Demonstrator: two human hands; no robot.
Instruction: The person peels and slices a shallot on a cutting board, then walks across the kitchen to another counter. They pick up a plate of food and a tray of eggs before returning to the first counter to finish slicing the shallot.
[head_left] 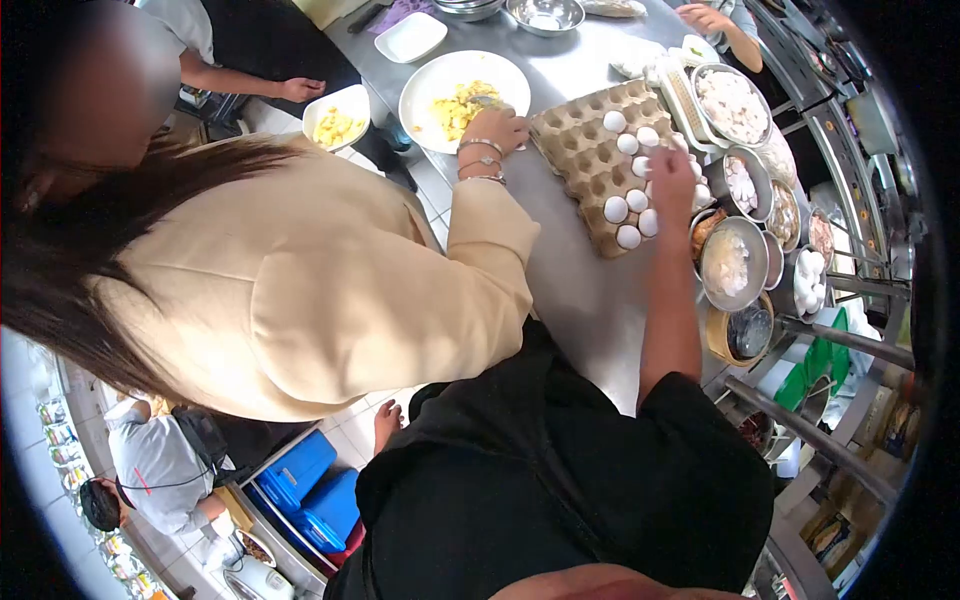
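My right hand (674,182) is over the right part of a cardboard egg tray (570,135) on the steel table. Its fingers look curled together, slightly blurred; what they hold, if anything, is hidden. White eggs (637,200) sit in the tray's right side, and several cups on its left hold none. Low at my side hangs my left hand (388,418), fingers loosely bent and apart, touching nothing I can see. At my left, a person in a beige jacket (370,270) has a hand (495,132) at a white plate (410,105) of yellow food, with a utensil in it.
Bowls of pale food (733,105) and a metal bowl (725,265) crowd the table's right side. A white dish (410,38) and steel bowl (545,15) stand at the back. Another person holds a bowl of yellow food (337,118). Blue bins (300,470) lie behind.
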